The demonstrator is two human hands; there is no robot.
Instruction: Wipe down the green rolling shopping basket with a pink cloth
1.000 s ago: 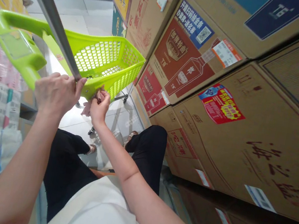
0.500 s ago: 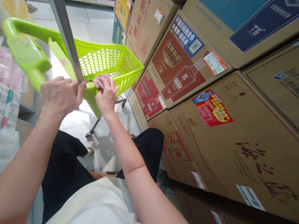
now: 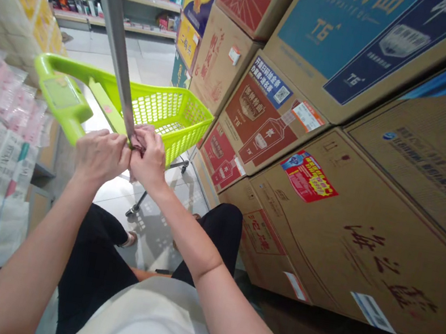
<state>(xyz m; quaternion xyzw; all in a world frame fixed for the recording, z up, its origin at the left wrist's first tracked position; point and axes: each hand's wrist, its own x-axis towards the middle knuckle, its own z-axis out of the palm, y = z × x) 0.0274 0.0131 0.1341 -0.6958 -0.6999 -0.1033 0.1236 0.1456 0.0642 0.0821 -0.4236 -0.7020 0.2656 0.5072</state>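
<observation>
The crumpled pinkish-brown cloth (image 3: 138, 140), pinched in the right hand (image 3: 150, 163) at the near rim of the perforated bright-green plastic trolley (image 3: 190, 133), should prove light, limp and best held bunched, with the left hand (image 3: 102, 157) curled around that rim.

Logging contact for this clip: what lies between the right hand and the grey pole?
In the head view, a pinkish cloth, bunched in the right hand, lies between that hand and the lower pole. Whether cloth touches pole is unclear.
</observation>
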